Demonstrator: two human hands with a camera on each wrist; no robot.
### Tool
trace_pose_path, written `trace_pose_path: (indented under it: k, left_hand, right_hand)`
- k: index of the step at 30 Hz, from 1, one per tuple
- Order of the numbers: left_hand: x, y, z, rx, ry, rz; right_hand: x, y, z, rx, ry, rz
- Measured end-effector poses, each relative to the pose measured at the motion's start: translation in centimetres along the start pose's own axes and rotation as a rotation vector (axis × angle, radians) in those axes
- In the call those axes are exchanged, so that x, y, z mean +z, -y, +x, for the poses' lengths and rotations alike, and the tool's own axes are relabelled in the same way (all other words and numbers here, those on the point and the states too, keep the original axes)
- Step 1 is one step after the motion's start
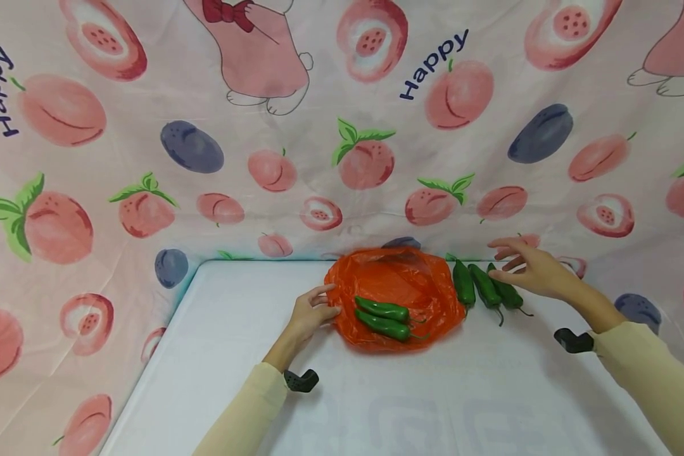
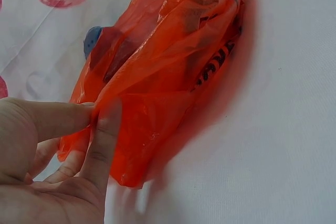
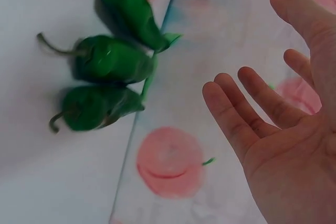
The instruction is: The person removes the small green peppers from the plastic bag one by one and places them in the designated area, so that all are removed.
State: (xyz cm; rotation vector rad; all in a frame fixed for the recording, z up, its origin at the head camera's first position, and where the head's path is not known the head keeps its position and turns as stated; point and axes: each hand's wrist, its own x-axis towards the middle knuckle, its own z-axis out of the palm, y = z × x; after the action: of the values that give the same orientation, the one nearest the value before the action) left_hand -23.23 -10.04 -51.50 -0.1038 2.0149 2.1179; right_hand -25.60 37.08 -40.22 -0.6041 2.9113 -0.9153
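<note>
An orange-red plastic bag (image 1: pixel 387 278) lies spread at the back of the white table, its left edge pinched between thumb and fingers of my left hand (image 1: pixel 310 311). Two green peppers (image 1: pixel 383 309) rest side by side on the bag, stems to the right. To the right of the bag, three more green peppers (image 1: pixel 484 285) sit in a row, also visible as a pepper (image 3: pixel 113 59) in the right wrist view. My right hand (image 1: pixel 532 269) hovers over the right end of that row, fingers spread and holding nothing. Dark print shows through the bag (image 2: pixel 173 66) in the left wrist view.
The white table (image 1: pixel 222 354) ends at a back edge against a pink fruit-printed cloth (image 1: pixel 319 158), which rises behind it and along the left. Each wrist carries a small black device (image 1: pixel 301 380). The bag and the row of peppers lie near that back edge.
</note>
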Motion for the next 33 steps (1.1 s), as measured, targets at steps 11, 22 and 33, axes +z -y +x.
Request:
trace_pose_path:
  k: [11, 22, 33]
  left_hand:
    - [0.0, -0.1, -0.1, 0.018, 0.005, -0.001]
    - [0.1, -0.2, -0.2, 0.007, 0.003, 0.015]
    - [0.1, -0.2, -0.2, 0.005, 0.006, 0.020]
  right_hand:
    - [0.7, 2.7, 2.0, -0.140, -0.012, 0.001]
    - [1.5, 5.7, 3.7, -0.165, 0.026, 0.023]
    - [3.0, 7.7, 5.6, -0.211, 0.082, 0.050]
